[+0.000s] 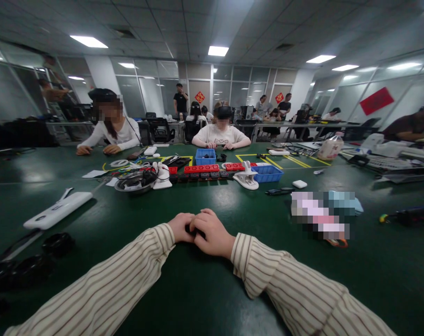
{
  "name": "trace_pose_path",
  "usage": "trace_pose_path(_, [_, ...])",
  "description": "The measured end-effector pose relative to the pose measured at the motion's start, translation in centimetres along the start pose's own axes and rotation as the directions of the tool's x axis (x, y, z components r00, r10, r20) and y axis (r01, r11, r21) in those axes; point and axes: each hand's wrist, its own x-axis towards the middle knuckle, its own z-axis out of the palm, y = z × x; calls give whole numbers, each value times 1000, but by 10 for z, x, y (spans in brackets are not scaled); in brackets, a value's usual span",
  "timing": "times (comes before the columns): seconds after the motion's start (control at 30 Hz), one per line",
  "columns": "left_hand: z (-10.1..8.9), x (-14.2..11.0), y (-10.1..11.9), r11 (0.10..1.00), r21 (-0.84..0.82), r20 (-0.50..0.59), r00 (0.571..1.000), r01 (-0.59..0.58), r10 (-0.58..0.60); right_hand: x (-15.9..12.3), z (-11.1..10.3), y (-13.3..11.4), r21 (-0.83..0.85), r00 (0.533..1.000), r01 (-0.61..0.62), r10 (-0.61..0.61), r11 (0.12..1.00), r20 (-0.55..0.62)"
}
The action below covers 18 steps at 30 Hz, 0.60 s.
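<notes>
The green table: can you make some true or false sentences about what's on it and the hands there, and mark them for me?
1. The left hand and right hand touch each other. True.
2. The sleeves are plain black. False: they are pale with dark stripes.
3. The metal bowl is full of apples. False: it has dark cables in it.
4. A row of red pieces lies beyond the hands. True.
5. The long white device is to the right of the hands. False: it is to their left.
</notes>
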Motion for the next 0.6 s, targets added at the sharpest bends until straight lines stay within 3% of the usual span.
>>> trace_pose_path(0.1, [-4, -2, 6, 999, 23, 6, 1000, 27, -27, -1, -1, -3, 10, 998, -10, 11, 1000, -61])
trace_pose_path(0.27, [-9, -5, 21, 992, 77, 8, 995, 103, -104, -1, -1, -2, -30, 976, -142, 135, 989, -172])
trace_pose_path(0.43, [-5, -5, 26, 971, 155, -12, 983, 181, -181, 0, 3, 2, -108, 955, -280, 266, 954, -132])
trace_pose_path(0.6, [-2, -3, 20, 973, 156, -4, 985, 169, -171, 1, 6, 4, -88, 965, -260, 256, 961, -55])
